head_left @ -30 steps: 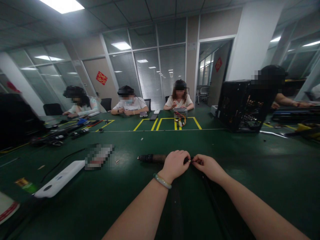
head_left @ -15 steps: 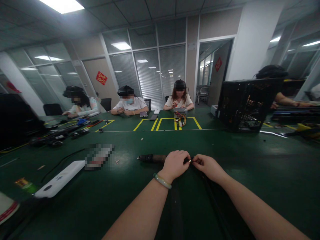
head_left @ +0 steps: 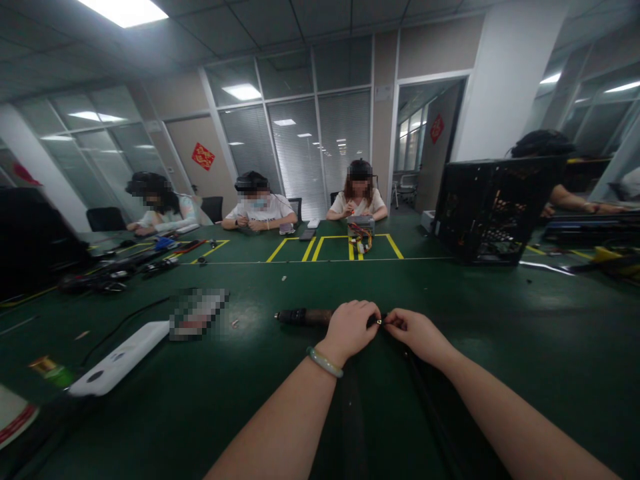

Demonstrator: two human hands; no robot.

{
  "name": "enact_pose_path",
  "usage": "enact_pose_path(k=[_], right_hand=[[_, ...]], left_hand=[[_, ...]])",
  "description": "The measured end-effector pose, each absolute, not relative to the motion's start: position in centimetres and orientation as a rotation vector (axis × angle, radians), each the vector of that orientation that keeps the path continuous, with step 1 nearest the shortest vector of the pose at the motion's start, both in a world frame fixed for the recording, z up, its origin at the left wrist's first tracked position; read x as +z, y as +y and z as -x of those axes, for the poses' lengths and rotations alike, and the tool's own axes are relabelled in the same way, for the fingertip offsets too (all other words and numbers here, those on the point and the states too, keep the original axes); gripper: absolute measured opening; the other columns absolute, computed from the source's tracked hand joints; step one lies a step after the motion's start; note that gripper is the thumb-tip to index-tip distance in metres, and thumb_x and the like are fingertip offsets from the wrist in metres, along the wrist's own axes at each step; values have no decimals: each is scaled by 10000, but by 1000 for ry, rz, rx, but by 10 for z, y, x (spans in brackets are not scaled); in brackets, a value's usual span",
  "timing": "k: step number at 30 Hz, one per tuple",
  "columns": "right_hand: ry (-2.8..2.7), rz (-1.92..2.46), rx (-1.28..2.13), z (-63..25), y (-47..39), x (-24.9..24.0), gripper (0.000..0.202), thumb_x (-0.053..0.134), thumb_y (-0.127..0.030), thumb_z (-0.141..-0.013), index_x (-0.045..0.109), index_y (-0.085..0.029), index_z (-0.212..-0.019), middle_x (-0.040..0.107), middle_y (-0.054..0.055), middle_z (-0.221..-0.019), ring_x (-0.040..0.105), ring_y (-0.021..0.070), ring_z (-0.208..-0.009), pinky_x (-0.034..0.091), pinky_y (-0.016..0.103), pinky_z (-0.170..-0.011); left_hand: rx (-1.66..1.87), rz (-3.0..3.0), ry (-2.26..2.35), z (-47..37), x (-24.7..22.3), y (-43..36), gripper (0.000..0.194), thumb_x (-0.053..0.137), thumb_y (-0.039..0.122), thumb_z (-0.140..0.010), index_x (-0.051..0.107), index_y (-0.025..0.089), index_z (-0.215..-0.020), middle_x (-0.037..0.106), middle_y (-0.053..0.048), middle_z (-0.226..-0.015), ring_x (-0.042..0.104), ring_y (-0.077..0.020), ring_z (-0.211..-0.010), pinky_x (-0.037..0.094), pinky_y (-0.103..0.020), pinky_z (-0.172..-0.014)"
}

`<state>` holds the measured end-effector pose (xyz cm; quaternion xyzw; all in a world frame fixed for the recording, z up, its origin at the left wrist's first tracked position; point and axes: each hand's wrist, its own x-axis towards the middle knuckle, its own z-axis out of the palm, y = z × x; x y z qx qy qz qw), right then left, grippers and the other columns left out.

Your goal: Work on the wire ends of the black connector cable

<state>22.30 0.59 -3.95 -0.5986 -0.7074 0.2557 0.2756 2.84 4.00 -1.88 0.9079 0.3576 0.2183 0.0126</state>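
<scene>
My left hand [head_left: 353,327] is closed round the rear part of what looks like an electric screwdriver [head_left: 316,318]. The tool lies sideways, its black nose and small metal tip to the left. Close beside it, my right hand [head_left: 410,331] is closed in a pinch at the tool's right end. A tiny shiny metal piece [head_left: 379,322] shows between the two hands, and a dark part, perhaps a plug, is mostly hidden by my right fingers. A black strip or cord [head_left: 425,390] runs from below my right hand toward the front edge.
On the green table [head_left: 250,413], a white power strip [head_left: 120,357], a blurred-out object [head_left: 200,313] and a green bottle [head_left: 53,372] lie left. A black computer case [head_left: 500,210] stands back right. Several people sit across, one behind a power supply with coloured wires [head_left: 361,230].
My hands and the tool hold nearly the same position. The tiny metal piece between my fingers looks slightly shifted.
</scene>
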Motion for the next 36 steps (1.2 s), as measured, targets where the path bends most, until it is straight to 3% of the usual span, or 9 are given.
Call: enact_pose_path(k=[36], right_hand=[[-1904,1609,683,-223,6,-40,170,562,-336,-854,667,-224,-928,692,14,-853,616,174,-737,436,266,-646]], left_hand=[[653,-2833,1133,-29,-16,38,106,566,257,-863,569,239,-967,612,7,-949,553,-187,-907,416,-319,-794]])
